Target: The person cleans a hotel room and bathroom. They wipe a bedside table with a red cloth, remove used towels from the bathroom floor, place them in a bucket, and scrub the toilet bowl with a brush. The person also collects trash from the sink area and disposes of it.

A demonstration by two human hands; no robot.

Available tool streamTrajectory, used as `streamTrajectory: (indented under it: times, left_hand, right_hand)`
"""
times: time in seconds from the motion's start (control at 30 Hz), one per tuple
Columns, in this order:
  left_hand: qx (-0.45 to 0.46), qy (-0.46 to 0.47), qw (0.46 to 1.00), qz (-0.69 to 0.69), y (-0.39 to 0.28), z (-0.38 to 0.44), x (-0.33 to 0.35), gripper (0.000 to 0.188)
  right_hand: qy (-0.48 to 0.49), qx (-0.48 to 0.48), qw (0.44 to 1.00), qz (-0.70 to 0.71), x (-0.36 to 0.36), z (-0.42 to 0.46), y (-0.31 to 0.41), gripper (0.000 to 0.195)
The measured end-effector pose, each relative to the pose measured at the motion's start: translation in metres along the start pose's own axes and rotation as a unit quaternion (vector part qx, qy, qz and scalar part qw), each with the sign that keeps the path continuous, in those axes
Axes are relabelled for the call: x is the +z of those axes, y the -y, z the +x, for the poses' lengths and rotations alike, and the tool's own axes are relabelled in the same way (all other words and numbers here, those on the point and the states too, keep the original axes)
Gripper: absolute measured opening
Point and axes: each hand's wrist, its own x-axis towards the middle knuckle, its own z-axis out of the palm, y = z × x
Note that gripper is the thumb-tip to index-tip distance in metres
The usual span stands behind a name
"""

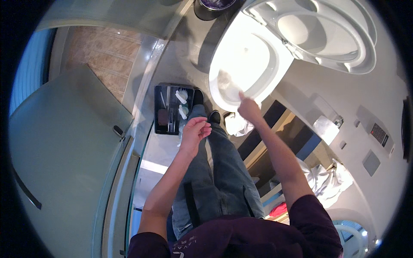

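Observation:
My left hand hovers over my legs with its fingers curled and spread a little; nothing shows in it. My right hand is by the front rim of a white toilet bowl, one finger stretched towards the bowl. Whether it touches the rim cannot be told, and no object shows in it. The toilet's seat and lid are raised. On the floor beside my foot a black caddy holds spray bottles with white trigger heads, a brown pad and some long tools.
A black bin stands beyond the toilet. A white cloth lies below my right hand. Frosted glass doors are at the left. At the right are a toilet paper roll, a wall control panel, shelves and crumpled white towels.

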Motion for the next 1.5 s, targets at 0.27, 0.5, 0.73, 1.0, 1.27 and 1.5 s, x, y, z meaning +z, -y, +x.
streamTrajectory:
  times: [0.27,0.5,0.73,1.0,1.27,1.5]
  left_hand:
    - [-0.025,-0.017,0.999,0.023,-0.005,0.008,-0.003,0.016]
    - [-0.024,0.004,0.999,0.044,-0.024,0.008,0.009,0.014]
    - [-0.018,0.021,0.999,0.017,-0.023,0.009,0.014,0.015]
    - [-0.037,-0.003,0.999,0.01,-0.008,0.019,0.008,0.016]
    - [-0.044,-0.007,0.999,0.026,0.014,0.036,-0.002,0.017]
    - [-0.053,-0.034,0.998,0.024,0.02,0.039,-0.002,0.014]
  right_hand:
    - [-0.164,0.262,0.811,0.496,-0.011,0.061,-0.034,0.063]
    - [-0.038,0.138,0.264,0.954,-0.076,0.079,-0.036,0.03]
    - [-0.181,-0.127,0.97,0.099,0.029,0.0,-0.027,0.042]
    - [0.135,0.114,0.927,0.332,-0.025,-0.058,-0.049,0.052]
    - [-0.029,0.179,0.511,0.84,-0.022,0.134,0.009,0.014]
    - [-0.018,0.261,0.489,0.832,-0.045,0.168,-0.032,0.019]
